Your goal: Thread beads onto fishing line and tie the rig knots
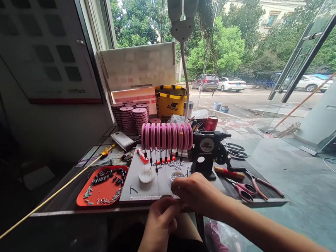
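My left hand [161, 216] is closed in a pinch low in front of the white board [131, 177]. Close beside it, my right hand [194, 194] pinches too, its fingers near a small cup of silvery beads [177, 175]. Whatever lies between the fingertips is too small to make out. Above the board, a row of pink ring spools [167, 136] sits on the shaft of a black hand-cranked winder [207, 148]. Thin lines with small black pieces [157, 169] hang from the spools. Loose silvery beads [176, 164] and a white round dish [146, 175] lie on the board.
An orange-red tray [102, 190] holds black, green and metal bits. Scissors [244, 189], pliers [263, 186] and a wooden-handled tool [228, 172] lie at right. Behind stand stacked pink spools [127, 117], a yellow bucket [170, 105] and a red can [211, 123]. A yellow rod [48, 198] crosses the left.
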Demonstrator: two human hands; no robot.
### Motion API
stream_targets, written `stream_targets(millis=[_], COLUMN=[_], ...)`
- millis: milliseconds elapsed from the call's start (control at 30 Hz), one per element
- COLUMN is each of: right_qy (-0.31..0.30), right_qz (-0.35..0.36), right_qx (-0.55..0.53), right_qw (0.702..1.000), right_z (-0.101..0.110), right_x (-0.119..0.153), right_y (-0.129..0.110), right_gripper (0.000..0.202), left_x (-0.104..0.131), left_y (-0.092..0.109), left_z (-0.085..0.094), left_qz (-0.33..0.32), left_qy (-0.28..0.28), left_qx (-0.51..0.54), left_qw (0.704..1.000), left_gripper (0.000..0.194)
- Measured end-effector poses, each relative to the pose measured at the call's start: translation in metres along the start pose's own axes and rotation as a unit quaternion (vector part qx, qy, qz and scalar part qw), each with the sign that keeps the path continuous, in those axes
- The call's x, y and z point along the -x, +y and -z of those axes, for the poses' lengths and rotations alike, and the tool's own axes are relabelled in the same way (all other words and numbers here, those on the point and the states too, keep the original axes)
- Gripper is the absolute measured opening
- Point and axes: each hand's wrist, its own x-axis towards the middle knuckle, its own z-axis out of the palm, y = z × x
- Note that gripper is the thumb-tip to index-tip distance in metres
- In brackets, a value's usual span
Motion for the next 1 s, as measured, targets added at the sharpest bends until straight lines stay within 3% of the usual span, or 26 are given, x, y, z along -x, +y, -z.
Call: stream_targets(millis=[67,133,200,233,267,333,433,500,567,633,700,767,867,933,1000], right_qy=[0.021,0.035,0.044,0.047,0.048,0.048,0.043,0.036,0.031,0.027,0.027,0.036,0.102,0.203,0.291], right_qz=[-0.012,-0.023,-0.034,-0.039,-0.044,-0.054,-0.071,-0.081,-0.091,-0.099,-0.102,-0.102,-0.097,-0.066,-0.003], right_qx=[-0.003,-0.009,-0.018,-0.023,-0.028,-0.036,-0.048,-0.053,-0.057,-0.058,-0.056,-0.049,-0.032,-0.012,0.023], right_qw=[1.0,0.999,0.998,0.998,0.997,0.997,0.995,0.995,0.994,0.993,0.993,0.993,0.99,0.977,0.956], right_z=[-0.003,-0.005,-0.006,-0.005,-0.005,-0.002,0.0,0.001,0.0,-0.001,-0.001,0.002,0.005,0.001,-0.007], right_x=[0.0,0.001,0.0,0.0,-0.001,-0.002,-0.004,-0.006,-0.007,-0.01,-0.01,-0.008,0.008,0.026,0.045], right_y=[0.0,0.0,0.0,0.0,0.0,-0.001,-0.002,-0.001,0.001,0.004,0.005,0.004,-0.002,-0.006,-0.009], right_gripper=[0.023,0.023,0.022,0.021,0.021,0.019,0.017,0.017,0.017,0.016,0.015,0.012,0.008,0.007,0.009], left_x=[0.001,0.001,0.001,0.0,0.0,-0.002,-0.005,-0.007,-0.009,-0.01,-0.01,-0.009,-0.007,-0.006,-0.006], left_y=[0.0,-0.002,-0.005,-0.006,-0.007,-0.008,-0.007,-0.007,-0.007,-0.007,-0.006,-0.005,-0.005,-0.007,-0.009], left_z=[-0.001,-0.002,-0.002,-0.001,0.0,0.001,0.005,0.008,0.011,0.012,0.012,0.009,0.006,0.004,0.004], left_qz=[0.057,0.05,-0.059,-0.146,-0.245,-0.426,-0.578,-0.619,-0.63,-0.625,-0.603,-0.529,-0.327,-0.21,-0.116], left_qy=[0.036,0.041,0.033,0.034,0.035,0.043,0.032,0.015,-0.011,-0.028,-0.039,-0.052,-0.056,-0.047,-0.04], left_qx=[0.047,0.027,-0.078,-0.151,-0.227,-0.348,-0.433,-0.453,-0.462,-0.462,-0.447,-0.408,-0.285,-0.188,-0.103], left_qw=[0.997,0.998,0.995,0.977,0.942,0.834,0.69,0.641,0.624,0.628,0.66,0.742,0.899,0.958,0.987], left_gripper=[0.018,0.016,0.011,0.011,0.012,0.013,0.017,0.019,0.021,0.022,0.021,0.018,0.012,0.01,0.008])
